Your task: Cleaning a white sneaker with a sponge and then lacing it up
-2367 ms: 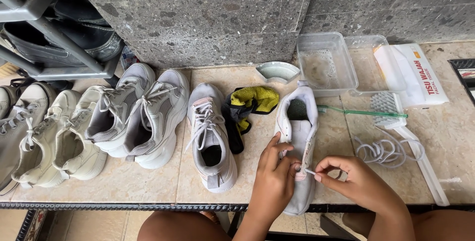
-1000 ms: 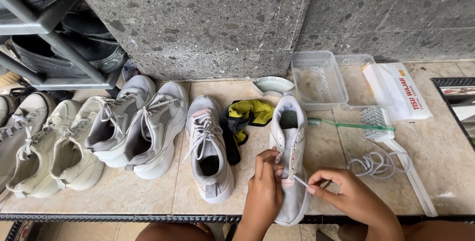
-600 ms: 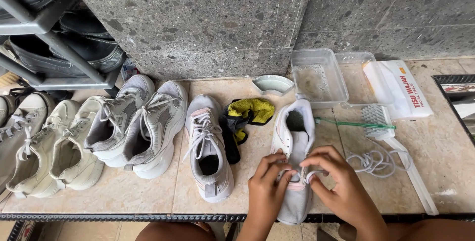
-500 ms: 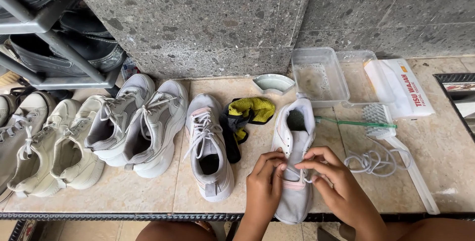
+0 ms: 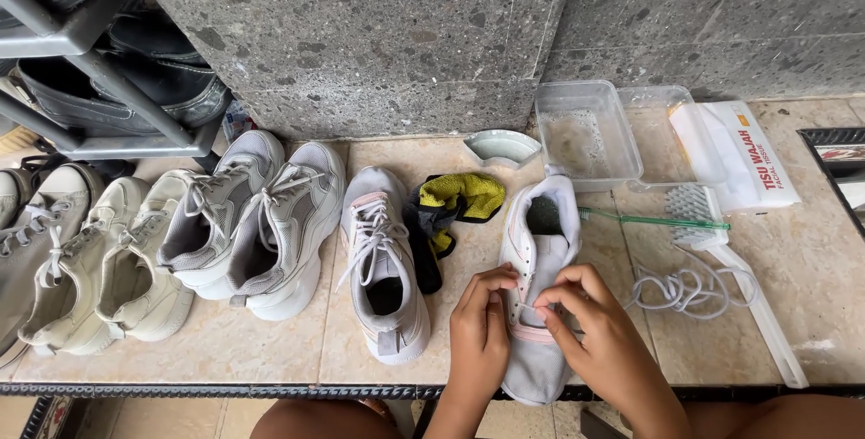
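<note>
Tiled ledge [image 5: 270, 349] holds everything. At its six o'clock lies the unlaced white sneaker [image 5: 539, 250] — both hands on it, left hand [image 5: 480, 335] and right hand [image 5: 590, 326] pinching something at the eyelets, hidden. Loose lace [image 5: 678, 288] waits at three o'clock — lacing barely begun.

Sneakers: seven, possibly more past the left edge — one unlaced [image 5: 539, 268], one laced white-pink [image 5: 383, 263], two grey [image 5: 257, 218], two cream [image 5: 108, 263], one part-seen [image 5: 22, 223].
Dark shoes on rack [image 5: 144, 87]: about two, view poor.
Hands: two, left [image 5: 480, 335], right [image 5: 599, 331].
Clear tubs [image 5: 586, 128]: two.
Brushes: two, one white [image 5: 721, 250], one green-handled [image 5: 653, 220].
Loose lace [image 5: 676, 288]: one.
Cloth [image 5: 459, 200]: one.
Small dish [image 5: 502, 146]: one.
Packet [image 5: 739, 155]: one.
</note>
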